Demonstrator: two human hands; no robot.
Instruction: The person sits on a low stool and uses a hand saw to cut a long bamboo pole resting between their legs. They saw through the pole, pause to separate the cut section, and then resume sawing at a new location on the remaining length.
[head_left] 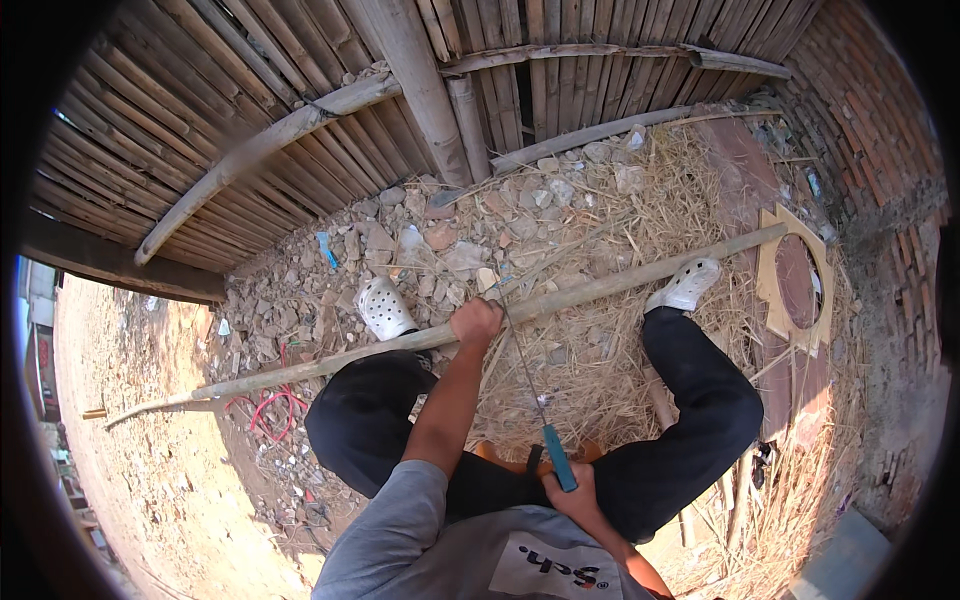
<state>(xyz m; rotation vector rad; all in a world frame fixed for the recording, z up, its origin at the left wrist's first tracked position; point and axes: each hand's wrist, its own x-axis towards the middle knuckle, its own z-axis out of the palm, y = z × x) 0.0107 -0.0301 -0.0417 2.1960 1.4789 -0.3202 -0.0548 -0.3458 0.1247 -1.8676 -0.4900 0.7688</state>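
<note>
A long pale wooden pole (600, 285) runs slantwise across the view, from the lower left up to the right. My left hand (478, 322) is closed around it near its middle. Close beside that hand, a saw (559, 458) with a teal handle crosses the pole; its long thin blade is seen edge-on. My right hand (574, 492) grips the handle's near end, low in front of my body. How deep the blade sits in the wood is too small to tell.
A bamboo wall (330, 150) with a thick post (425, 95) rises ahead. Rubble (380, 240) and straw (590, 370) cover the ground. A yellowish board with a round hole (772, 285) lies by the pole's right end, near a brick wall (890, 130). Pink cord (270, 412) lies left.
</note>
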